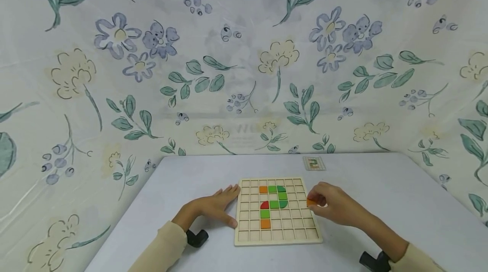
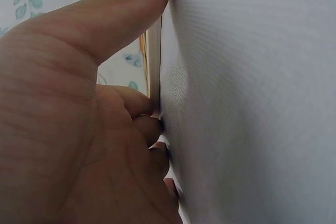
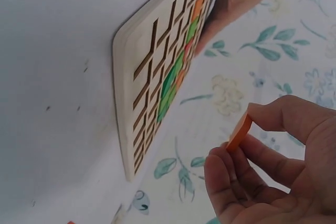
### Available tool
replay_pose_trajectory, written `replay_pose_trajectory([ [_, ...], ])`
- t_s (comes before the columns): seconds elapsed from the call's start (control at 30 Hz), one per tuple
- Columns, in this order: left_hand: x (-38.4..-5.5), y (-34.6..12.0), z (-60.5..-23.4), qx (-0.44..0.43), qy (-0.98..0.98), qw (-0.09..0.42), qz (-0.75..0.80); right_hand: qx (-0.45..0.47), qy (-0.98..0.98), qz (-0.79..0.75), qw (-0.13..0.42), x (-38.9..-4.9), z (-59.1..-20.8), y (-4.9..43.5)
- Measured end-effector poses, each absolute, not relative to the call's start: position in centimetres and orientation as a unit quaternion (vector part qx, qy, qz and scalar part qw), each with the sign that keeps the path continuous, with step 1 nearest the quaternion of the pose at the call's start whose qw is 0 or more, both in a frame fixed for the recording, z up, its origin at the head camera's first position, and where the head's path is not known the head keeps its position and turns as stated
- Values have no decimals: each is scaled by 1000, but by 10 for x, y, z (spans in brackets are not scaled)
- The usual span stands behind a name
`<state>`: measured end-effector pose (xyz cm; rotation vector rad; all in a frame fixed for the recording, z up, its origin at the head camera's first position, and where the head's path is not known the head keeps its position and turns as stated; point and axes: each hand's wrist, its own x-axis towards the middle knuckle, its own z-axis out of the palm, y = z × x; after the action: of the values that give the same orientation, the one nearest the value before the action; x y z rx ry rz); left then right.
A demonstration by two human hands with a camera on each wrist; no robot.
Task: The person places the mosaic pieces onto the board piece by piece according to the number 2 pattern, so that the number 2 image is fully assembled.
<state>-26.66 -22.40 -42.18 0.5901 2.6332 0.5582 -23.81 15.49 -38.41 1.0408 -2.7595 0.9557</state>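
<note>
A wooden grid board [image 1: 297, 223] lies on the table, with orange, green and red tiles set in some of its cells in a bent line. Against its left edge rests my left hand [image 1: 213, 207], fingers spread on the table and thumb by the lower left side. The left wrist view shows the fingertips [image 2: 149, 125] down on the tabletop beside the board. My right hand [image 1: 335, 205] pinches an orange tile [image 3: 240, 130] between thumb and fingers, just right of the board's right edge and raised above the table.
A small pattern card [image 1: 314, 163] with a grid picture lies behind the board, toward the back of the white table [image 1: 206, 166]. A flower-printed cloth [image 1: 244, 73] hangs behind the table. Black wrist camera mounts [image 1: 197, 238] sit under both wrists.
</note>
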Motion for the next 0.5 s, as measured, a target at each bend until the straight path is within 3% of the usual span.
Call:
replay_pose_trajectory([
  [0.5,-267,-224,-422,216,936,189,203,346,-880,326,-12,-242,-391,119],
])
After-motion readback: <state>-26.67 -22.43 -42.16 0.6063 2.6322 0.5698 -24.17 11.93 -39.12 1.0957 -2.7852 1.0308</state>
